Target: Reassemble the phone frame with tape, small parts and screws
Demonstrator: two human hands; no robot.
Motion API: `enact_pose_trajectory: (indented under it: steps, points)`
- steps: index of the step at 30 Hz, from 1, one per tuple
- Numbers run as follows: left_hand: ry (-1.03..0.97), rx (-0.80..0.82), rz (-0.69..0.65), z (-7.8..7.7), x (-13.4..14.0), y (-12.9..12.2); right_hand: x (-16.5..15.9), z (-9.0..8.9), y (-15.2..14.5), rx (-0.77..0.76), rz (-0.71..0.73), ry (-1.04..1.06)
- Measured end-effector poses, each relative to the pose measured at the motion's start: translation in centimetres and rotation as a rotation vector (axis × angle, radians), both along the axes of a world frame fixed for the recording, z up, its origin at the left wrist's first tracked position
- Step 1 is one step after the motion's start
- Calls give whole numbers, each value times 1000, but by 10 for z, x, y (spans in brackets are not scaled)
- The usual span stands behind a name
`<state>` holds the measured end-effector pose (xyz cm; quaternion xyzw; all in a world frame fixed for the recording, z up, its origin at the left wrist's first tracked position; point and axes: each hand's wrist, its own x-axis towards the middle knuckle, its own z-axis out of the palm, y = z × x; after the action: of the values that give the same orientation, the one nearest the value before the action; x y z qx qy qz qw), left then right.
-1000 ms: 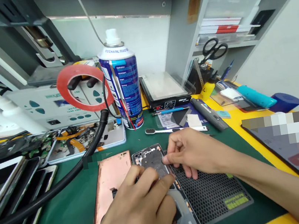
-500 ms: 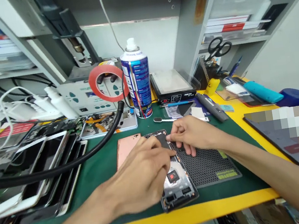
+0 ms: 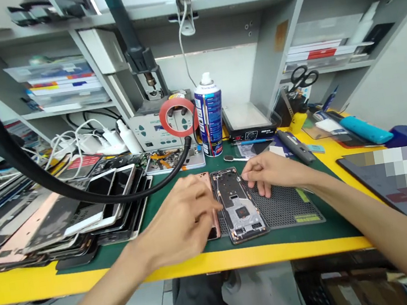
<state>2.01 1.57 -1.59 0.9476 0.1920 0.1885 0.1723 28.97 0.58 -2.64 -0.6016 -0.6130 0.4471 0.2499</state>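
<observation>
The left hand (image 3: 183,219), loosely spread, covers part of the pink panel (image 3: 205,182); the right hand (image 3: 269,170) pinches beside the frame (image 3: 235,199). What it pinches, if anything, I cannot tell.

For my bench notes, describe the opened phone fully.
The opened phone lies flat, insides up, partly on the black mesh pad, right of the pink panel. Its thin rim looks metallic; the upper part is dark, the lower silvery grey with a small dark square. The left hand is by its left edge, the right hand by its upper right; contact is unclear.
</observation>
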Motion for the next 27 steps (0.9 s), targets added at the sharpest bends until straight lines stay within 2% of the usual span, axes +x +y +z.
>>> enact_pose_trajectory:
  steps: [4, 7, 13, 18, 27]
  points:
    - [164, 91, 92, -12, -9, -32, 2, -6, 2, 11, 6, -11]
    - [176, 120, 93, -18, -6, -44, 5, -12, 4, 31, 17, -21]
    - [218, 296, 59, -18, -6, -45, 5, -18, 3, 73, 23, -29]
    - [159, 413, 27, -25, -5, -42, 6, -22, 4, 60, 25, -39]
    - [65, 484, -26, -29, -1, -47, 4, -17, 7, -37, 19, -128]
